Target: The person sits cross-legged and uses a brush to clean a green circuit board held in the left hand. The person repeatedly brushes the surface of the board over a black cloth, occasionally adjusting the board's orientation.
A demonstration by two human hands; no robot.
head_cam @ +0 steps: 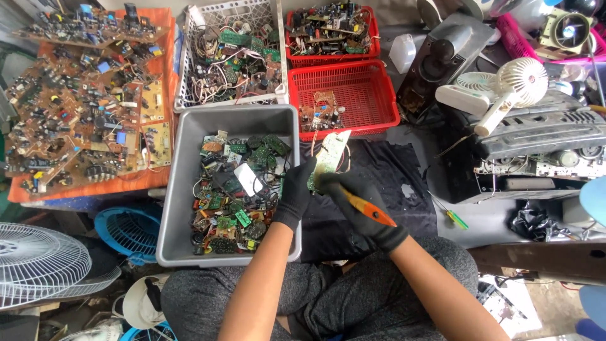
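Both hands wear black gloves. My left hand grips the lower edge of a pale green circuit board, held tilted above a black cloth. My right hand is closed around an orange-handled tool whose tip meets the board's lower end. Directly left of my left hand stands a grey plastic bin filled with small green boards and loose parts.
A red basket with one small board sits behind the cloth, another red basket and a white basket of boards behind it. Brown boards lie at left. A green-handled screwdriver, small white fan and dismantled devices lie right.
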